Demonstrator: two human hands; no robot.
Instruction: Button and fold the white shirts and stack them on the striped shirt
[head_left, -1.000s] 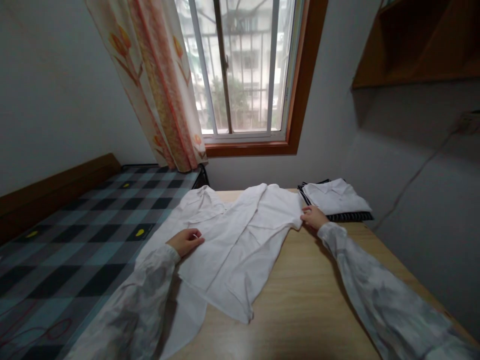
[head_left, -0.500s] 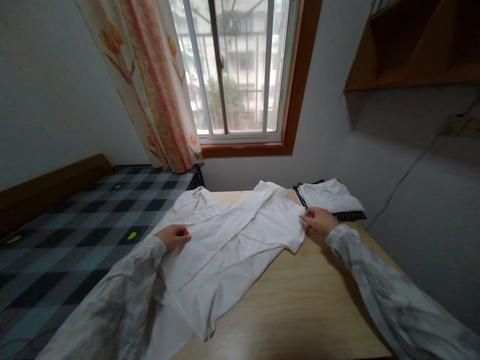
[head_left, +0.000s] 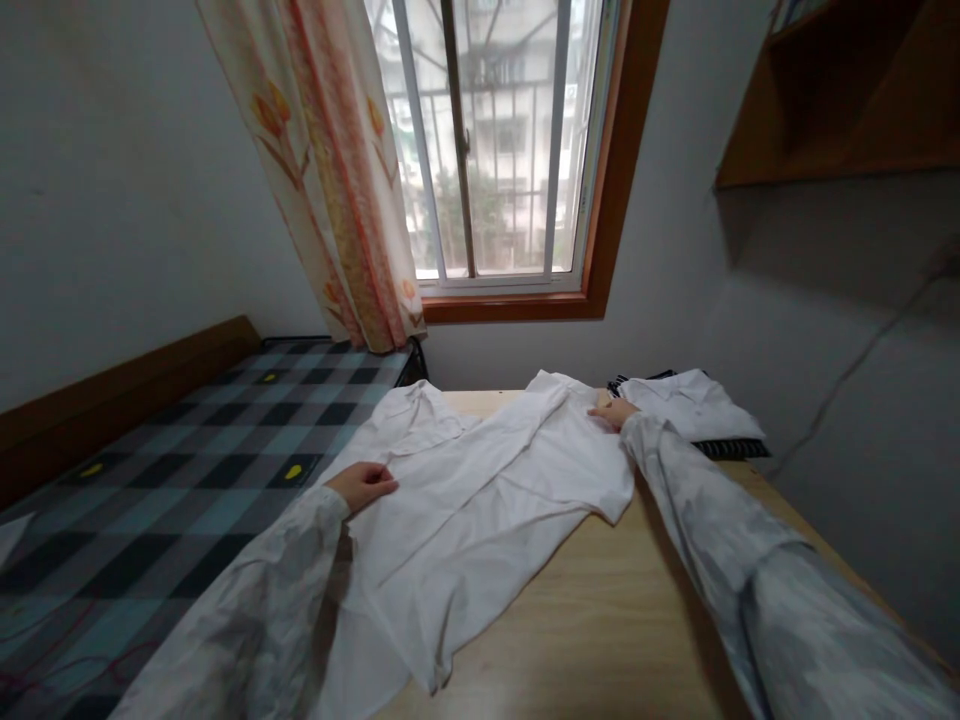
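White shirt [head_left: 480, 490] overhangs table [head_left: 600, 620] edge | left hand [head_left: 364, 483] loosely curled on it | right hand [head_left: 613, 412] flat, seemingly pressing

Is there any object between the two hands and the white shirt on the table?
Nothing visible. The left hand rests directly on the white shirt near its left side, and the right hand lies on its far right part, beside the folded clothes.

Daylight enters through the window [head_left: 495, 150] at 12 o'clock; panes bright, slightly washed out. Room otherwise dim and grey. Soft shadow under the shelf [head_left: 840, 90] at 2 o'clock. Wide-angle stretch at the edges: both sleeves smear and blur toward 5 and 7 o'clock. White shirt [head_left: 480, 490] catches light, folds faintly shaded.
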